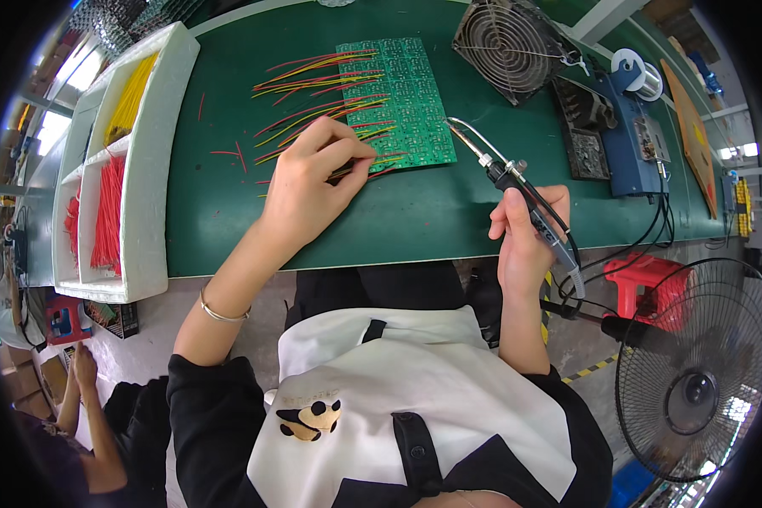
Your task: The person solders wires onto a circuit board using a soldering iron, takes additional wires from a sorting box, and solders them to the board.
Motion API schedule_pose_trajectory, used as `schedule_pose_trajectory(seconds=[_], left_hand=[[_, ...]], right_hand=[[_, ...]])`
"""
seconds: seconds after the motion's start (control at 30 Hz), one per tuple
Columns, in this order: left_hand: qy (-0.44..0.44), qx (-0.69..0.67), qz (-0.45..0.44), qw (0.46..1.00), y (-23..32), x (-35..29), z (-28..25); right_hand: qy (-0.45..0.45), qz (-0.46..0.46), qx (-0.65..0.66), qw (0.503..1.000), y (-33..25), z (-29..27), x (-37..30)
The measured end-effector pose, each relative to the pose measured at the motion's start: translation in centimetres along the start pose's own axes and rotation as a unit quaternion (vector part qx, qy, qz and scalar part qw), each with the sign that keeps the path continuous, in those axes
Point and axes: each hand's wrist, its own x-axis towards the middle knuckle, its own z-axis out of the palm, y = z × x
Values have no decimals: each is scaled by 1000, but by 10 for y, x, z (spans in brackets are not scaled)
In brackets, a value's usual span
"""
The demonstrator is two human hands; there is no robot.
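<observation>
A green circuit board panel (413, 93) lies on the green work table, with rows of red and yellow wires (313, 78) running off its left side. My left hand (317, 169) is over the panel's near left corner, thumb and forefinger pinched on a thin wire at the board's edge. The fingers partly hide the wire, so its colour is unclear. In my right hand (529, 229) is a soldering iron (508, 182) with a curved metal solder feed tube. Its tip points up and left, close to the panel's right edge and apart from the wires.
At left stands a white foam box (152, 169) holding yellow wires (132, 97) and red wires (110, 212). A black fume fan (508, 46), a blue soldering station (631, 144) and a solder spool (637, 74) are at back right. A floor fan (694, 372) stands right; another person's hand (85, 368) shows lower left.
</observation>
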Motion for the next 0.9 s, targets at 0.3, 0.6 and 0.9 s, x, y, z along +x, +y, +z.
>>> schedule_pose_trajectory(seconds=[0.3,0.6,0.9], left_hand=[[21,-32,-20,999,-4,-3,1],[21,-34,-22,999,-3,-1,-3],[17,-33,-31,999,-5,-4,-1]], right_hand=[[-10,-5,-2,1000,2,1,0],[-11,-2,5,1000,-1,4,-1],[-10,-8,0,1000,-1,4,-1]])
